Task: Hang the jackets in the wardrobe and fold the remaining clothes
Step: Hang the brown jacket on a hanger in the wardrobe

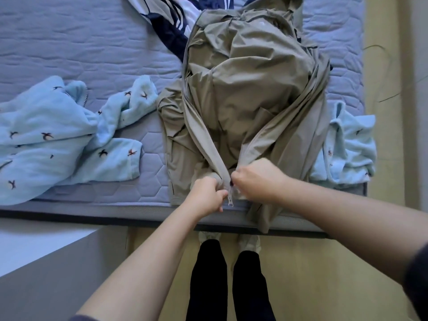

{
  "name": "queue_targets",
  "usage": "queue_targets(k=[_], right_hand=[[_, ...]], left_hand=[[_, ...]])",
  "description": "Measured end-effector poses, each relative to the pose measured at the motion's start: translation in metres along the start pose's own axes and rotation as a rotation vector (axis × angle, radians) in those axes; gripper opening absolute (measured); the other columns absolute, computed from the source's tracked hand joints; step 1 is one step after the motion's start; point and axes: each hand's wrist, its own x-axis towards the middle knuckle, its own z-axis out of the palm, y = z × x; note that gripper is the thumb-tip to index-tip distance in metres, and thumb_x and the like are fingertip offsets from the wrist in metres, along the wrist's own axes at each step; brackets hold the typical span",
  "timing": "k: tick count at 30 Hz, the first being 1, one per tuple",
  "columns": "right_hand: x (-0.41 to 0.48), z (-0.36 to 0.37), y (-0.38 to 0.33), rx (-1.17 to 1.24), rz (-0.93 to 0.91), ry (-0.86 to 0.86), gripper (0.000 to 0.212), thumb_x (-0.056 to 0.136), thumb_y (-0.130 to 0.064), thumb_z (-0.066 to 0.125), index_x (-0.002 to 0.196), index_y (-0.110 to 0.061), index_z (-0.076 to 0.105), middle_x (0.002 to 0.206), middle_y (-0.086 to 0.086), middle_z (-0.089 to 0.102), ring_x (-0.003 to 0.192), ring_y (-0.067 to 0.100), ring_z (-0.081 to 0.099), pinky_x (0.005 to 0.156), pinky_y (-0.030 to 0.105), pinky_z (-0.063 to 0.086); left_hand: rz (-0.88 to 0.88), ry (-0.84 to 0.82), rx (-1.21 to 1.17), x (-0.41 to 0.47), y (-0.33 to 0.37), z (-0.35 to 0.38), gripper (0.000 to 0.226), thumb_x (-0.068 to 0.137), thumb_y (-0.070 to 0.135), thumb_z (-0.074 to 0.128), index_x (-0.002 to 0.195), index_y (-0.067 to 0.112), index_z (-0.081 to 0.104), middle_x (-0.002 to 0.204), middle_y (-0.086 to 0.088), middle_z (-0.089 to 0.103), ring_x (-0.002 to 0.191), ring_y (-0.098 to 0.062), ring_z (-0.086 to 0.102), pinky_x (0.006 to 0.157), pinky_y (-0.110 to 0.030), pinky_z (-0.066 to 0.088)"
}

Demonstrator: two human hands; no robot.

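Khaki jacket [250, 89]: spread lengthwise down the middle of the frame on the mattress, its lower hem hanging over the near bed edge; its two front edges converge at the bottom centre, right where both hands meet.
Zipper [231, 200]: its pale end hangs just below the hem, between the two hands.
Left hand [206, 195]: fist closed on the jacket's left front edge at the hem, touching the zipper end from the left.
Right hand [257, 179]: fingers curled and pinching the right front edge, just beside and slightly above the left hand.
Light blue fleece garment [58, 140]: crumpled at the left of the frame, with bird prints, one sleeve reaching close to the jacket.
Second light blue piece [347, 147]: at the right, partly under the jacket's edge.
Navy and white striped garment [171, 22]: upper centre, tucked under the jacket's top.
Mattress [81, 42]: quilted, grey-blue.
Floor [312, 274]: pale wood, bottom of the frame.
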Motion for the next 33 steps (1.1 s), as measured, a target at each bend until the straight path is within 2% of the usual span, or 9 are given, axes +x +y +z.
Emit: queue_targets(k=[3, 6, 8, 12, 14, 17, 22, 26, 33], right_hand=[[0.011, -0.015, 0.039, -0.041, 0.128, 0.054, 0.016, 0.086, -0.020, 0.049, 0.087, -0.017, 0.064, 0.091, 0.002, 0.068, 0.082, 0.028, 0.068, 0.058, 0.028, 0.036], [0.014, -0.026, 0.061, -0.085, 0.126, 0.034, 0.018, 0.091, -0.022, 0.046, 0.089, -0.016, 0.062, 0.092, 0.002, 0.067, 0.084, 0.030, 0.066, 0.061, 0.031, 0.042], [0.013, -0.031, 0.060, -0.054, 0.097, 0.038, 0.020, 0.093, -0.023, 0.043, 0.089, -0.016, 0.061, 0.094, 0.002, 0.066, 0.086, 0.031, 0.066, 0.065, 0.032, 0.045], [0.006, -0.036, 0.059, -0.052, 0.058, 0.044, 0.021, 0.096, -0.025, 0.040, 0.085, -0.019, 0.057, 0.092, 0.001, 0.065, 0.084, 0.029, 0.065, 0.060, 0.030, 0.040], [0.003, -0.040, 0.062, -0.055, 0.046, 0.059, 0.021, 0.096, -0.027, 0.040, 0.080, -0.021, 0.052, 0.090, 0.001, 0.065, 0.082, 0.029, 0.065, 0.057, 0.029, 0.037], [0.004, -0.043, 0.065, -0.084, 0.056, 0.067, 0.019, 0.094, -0.025, 0.042, 0.077, -0.022, 0.049, 0.087, 0.001, 0.064, 0.079, 0.028, 0.065, 0.054, 0.028, 0.034], [0.004, -0.053, 0.085, -0.182, 0.158, 0.079, 0.018, 0.086, -0.016, 0.048, 0.093, -0.015, 0.064, 0.090, 0.004, 0.068, 0.080, 0.028, 0.068, 0.054, 0.027, 0.032], [0.006, -0.065, 0.107, -0.171, 0.227, 0.096, 0.014, 0.087, -0.015, 0.048, 0.076, -0.018, 0.057, 0.086, 0.001, 0.066, 0.077, 0.030, 0.066, 0.055, 0.028, 0.033], [0.004, -0.062, 0.096, -0.137, 0.195, 0.096, 0.018, 0.090, -0.015, 0.044, 0.083, -0.016, 0.060, 0.089, 0.001, 0.064, 0.081, 0.030, 0.065, 0.057, 0.029, 0.034]], left_hand=[[0.002, -0.003, 0.103, -0.006, -0.004, 0.001, 0.030, 0.094, 0.021, 0.056, 0.068, 0.012, 0.046, 0.056, -0.006, 0.063, 0.053, -0.017, 0.064, 0.052, -0.022, 0.045], [-0.008, 0.056, 0.152, -0.005, -0.006, -0.006, 0.028, 0.092, 0.028, 0.057, 0.071, 0.012, 0.048, 0.069, -0.009, 0.067, 0.073, -0.023, 0.068, 0.067, -0.030, 0.052], [-0.082, 0.135, 0.212, -0.001, -0.001, -0.010, 0.027, 0.088, 0.039, 0.060, 0.089, 0.013, 0.053, 0.096, -0.009, 0.066, 0.095, -0.027, 0.063, 0.078, -0.035, 0.051], [-0.041, 0.335, 0.338, 0.007, 0.023, -0.016, 0.077, 0.078, 0.057, 0.066, 0.137, 0.017, 0.035, 0.134, -0.003, 0.043, 0.124, -0.026, 0.044, 0.094, -0.041, 0.040], [0.089, 0.374, 0.421, 0.016, 0.039, -0.013, 0.057, 0.085, 0.054, 0.060, 0.130, 0.023, 0.046, 0.128, 0.001, 0.052, 0.120, -0.023, 0.048, 0.093, -0.039, 0.037], [0.198, 0.406, 0.496, 0.025, 0.056, -0.005, 0.016, 0.094, 0.038, 0.051, 0.090, 0.023, 0.055, 0.097, 0.000, 0.067, 0.099, -0.024, 0.060, 0.084, -0.035, 0.031], [0.156, 0.336, 0.600, 0.023, 0.025, 0.010, 0.010, 0.094, 0.029, 0.052, 0.084, 0.026, 0.054, 0.092, 0.001, 0.068, 0.094, -0.022, 0.062, 0.084, -0.033, 0.028], [-0.005, 0.278, 0.648, 0.022, -0.007, 0.007, 0.014, 0.094, 0.036, 0.050, 0.091, 0.025, 0.058, 0.099, -0.002, 0.068, 0.100, -0.025, 0.062, 0.085, -0.035, 0.032], [0.237, 0.434, 0.398, 0.051, 0.077, -0.005, 0.019, 0.091, 0.038, 0.055, 0.087, 0.019, 0.055, 0.095, -0.003, 0.067, 0.097, -0.027, 0.060, 0.077, -0.035, 0.033]])
